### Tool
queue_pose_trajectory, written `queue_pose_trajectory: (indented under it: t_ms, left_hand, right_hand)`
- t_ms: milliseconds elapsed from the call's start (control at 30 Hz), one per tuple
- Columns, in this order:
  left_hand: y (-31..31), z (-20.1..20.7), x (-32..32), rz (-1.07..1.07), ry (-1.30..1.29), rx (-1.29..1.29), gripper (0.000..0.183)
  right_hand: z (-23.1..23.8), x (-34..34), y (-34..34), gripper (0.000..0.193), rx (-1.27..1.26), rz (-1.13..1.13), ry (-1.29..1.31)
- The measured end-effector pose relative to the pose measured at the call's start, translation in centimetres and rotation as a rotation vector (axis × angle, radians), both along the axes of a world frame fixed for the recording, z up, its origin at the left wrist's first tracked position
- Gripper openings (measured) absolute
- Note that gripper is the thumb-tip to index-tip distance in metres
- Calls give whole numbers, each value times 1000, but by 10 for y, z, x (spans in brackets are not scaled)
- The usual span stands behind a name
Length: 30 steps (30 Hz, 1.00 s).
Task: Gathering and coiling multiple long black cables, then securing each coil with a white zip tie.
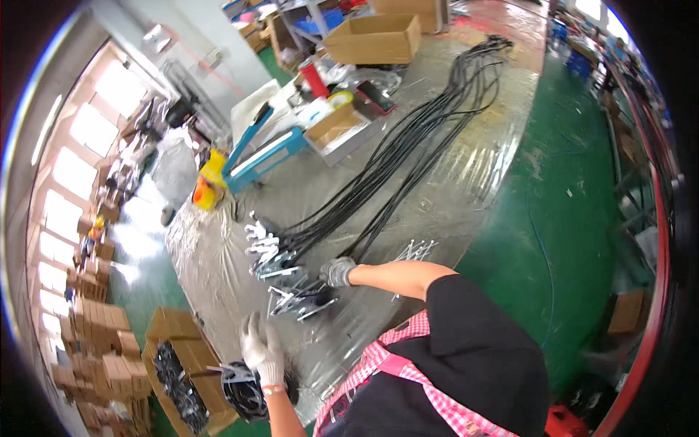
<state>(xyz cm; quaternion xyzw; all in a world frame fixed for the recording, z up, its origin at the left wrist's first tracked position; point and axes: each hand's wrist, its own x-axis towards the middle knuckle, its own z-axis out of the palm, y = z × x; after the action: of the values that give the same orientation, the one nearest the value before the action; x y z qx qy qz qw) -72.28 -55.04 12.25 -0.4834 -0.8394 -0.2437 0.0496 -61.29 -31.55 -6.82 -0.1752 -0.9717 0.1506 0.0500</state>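
We see black cables [378, 175] from upper right to center. Our right hand [337, 272], center, fingers curled beside them; can't tell if pinching. Our left hand [261, 353], lower left: fingers spread.

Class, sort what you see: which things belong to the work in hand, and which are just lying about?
Probably the work:
- gloved right hand
- gloved left hand
- black cables
- silvery metal pieces

Apparently lying about:
- red can
- open cardboard box at the table's far end
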Motion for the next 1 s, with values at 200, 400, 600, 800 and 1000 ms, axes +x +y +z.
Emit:
queue_pose_trajectory:
  t_ms: [200, 400, 600, 800, 1000]
  left_hand:
    - [8, 33, 3, 33, -194, 143, 31]
    - [-23, 25, -7, 149, -405, 229, 31]
    - [-29, 18, -1, 116, -455, 212, 29]
    - [-9, 33, 3, 26, 103, 324, 22]
    - [3, 14, 12, -292, -933, -206, 33]
  right_hand:
    - [52, 14, 8, 18, 82, -219, 518]
    - [48, 4, -19, 29, -296, -196, 33]
    - [97, 12, -8, 18, -678, -202, 763]
    - [73, 24, -56, 8, -435, 39, 563]
    - [178, 34, -72, 16, 152, 272, 499]
